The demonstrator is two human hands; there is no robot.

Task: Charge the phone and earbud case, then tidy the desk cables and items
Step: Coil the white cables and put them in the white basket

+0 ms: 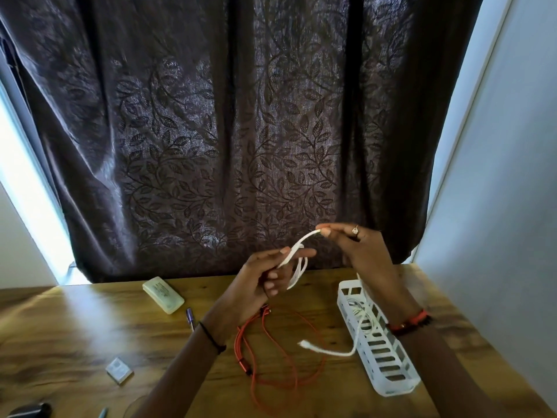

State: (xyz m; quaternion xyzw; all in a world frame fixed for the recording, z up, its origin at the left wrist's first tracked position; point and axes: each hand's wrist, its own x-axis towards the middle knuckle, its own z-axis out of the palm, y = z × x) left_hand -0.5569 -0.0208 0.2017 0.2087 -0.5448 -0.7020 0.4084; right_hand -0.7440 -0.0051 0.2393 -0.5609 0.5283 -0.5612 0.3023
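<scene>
One white cable (297, 245) mid-coil: tidy step in hand

Both hands are raised over the desk (90, 327)
- left hand (262, 282): fingers curled, thumb pinching the cable against them, a loop or two hanging round the fingers
- right hand (358, 245): thumb and fingertips pinching the cable at its end, other fingers loosely extended
- a short run of cable is stretched between the two hands

A white tail drops from behind the right wrist, passes the slotted white basket (388, 387) and ends in a plug just over the desk. Can't tell if it's the same cable or one from the basket, which holds more white wire

My read: this is cable tidying, not charging. I can't identify a phone in view. The pale case (162, 294) at back-left may be the earbud case, but it's too blurred to say and no lead runs to it

The orange cable (244, 351) lies loose on the desk between the forearms, not yet bundled. The pen (190, 318) lies near the pale case

Next move likely needs:
- the right hand to feed the pinched end round the left fingers, or tuck it through the loops
- the left thumb to keep pressure on so the loops don't spring off
- the free tail to be kept clear of the basket slots
- the coil to go into the basket, then the orange cable to be dealt with
</scene>
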